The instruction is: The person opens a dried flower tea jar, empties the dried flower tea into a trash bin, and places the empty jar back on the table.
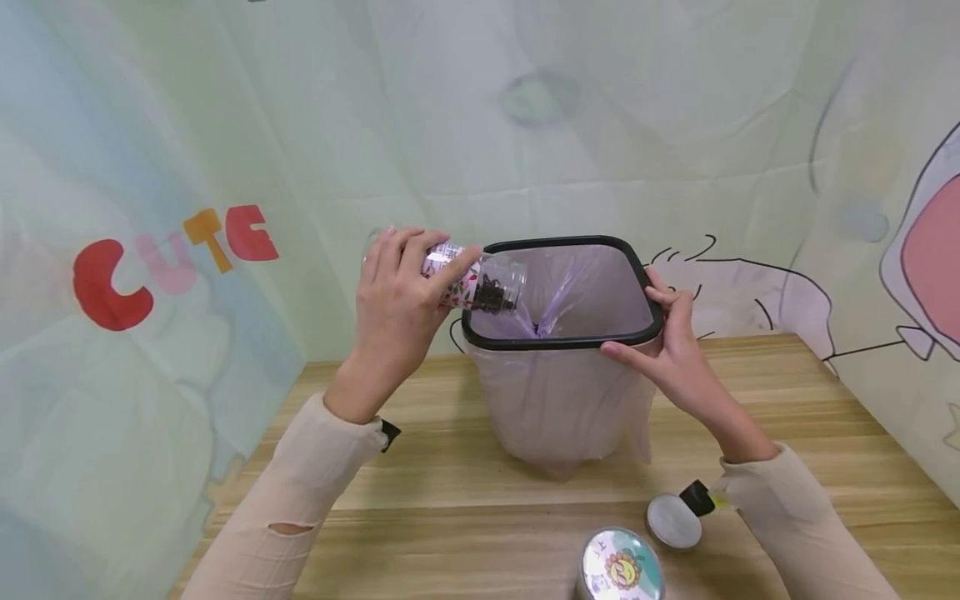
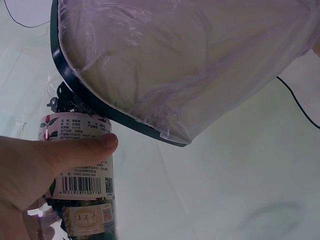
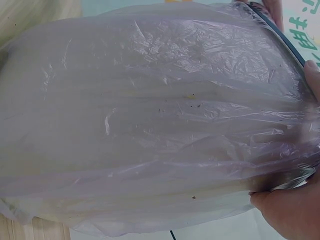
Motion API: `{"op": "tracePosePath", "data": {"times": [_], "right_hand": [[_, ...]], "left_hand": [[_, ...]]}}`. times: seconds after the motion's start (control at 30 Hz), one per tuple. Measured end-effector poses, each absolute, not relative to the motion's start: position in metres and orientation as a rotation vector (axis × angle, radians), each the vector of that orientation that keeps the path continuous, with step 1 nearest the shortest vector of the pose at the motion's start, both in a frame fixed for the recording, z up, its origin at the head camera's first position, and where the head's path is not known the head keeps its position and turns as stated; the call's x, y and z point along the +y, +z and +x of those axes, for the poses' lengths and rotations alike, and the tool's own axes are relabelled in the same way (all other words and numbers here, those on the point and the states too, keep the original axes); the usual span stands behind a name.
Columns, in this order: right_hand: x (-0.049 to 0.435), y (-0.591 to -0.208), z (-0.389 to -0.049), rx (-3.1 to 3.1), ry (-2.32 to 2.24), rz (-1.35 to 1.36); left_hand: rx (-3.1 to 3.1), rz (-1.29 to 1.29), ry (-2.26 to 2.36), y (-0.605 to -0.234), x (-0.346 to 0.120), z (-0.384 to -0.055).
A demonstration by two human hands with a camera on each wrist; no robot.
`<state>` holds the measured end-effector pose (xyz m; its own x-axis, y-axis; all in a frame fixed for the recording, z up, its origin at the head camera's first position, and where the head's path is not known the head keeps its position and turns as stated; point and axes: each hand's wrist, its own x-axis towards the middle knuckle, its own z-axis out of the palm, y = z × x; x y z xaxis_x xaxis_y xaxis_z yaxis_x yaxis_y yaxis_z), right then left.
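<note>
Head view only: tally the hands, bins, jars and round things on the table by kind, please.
Hands: 2, left hand and right hand
Bin: 1
Clear jar: 1
Picture-topped round container: 1
Silvery disc: 1
Total: 6

A bin [image 1: 562, 343] is standing on the counter [image 1: 420, 475], a bag [image 1: 555, 400] lining it, a cloth [image 1: 450, 158] hanging behind. A jar [image 1: 463, 293] is tilting at the bin's left rim. In front, a lid [image 1: 673, 523] is lying behind and right of a tin [image 1: 621, 567].
</note>
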<state>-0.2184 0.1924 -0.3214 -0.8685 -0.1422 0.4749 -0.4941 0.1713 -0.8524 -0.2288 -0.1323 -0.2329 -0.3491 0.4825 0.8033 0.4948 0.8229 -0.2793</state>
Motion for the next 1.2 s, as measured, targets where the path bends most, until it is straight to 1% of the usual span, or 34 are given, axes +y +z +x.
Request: {"op": "tracePosePath", "data": {"times": [0.5, 1.2], "right_hand": [[0.1919, -0.32, -0.2187, -2.124, 1.791, 0.635], [0.1914, -0.3216, -0.2184, -2.12, 1.791, 0.633]], "left_hand": [[-1.912, -0.694, 0.01, -0.231, -0.132, -0.2297], [-1.908, -0.715, 0.071, -0.2305, -0.1328, -0.2277]]}}
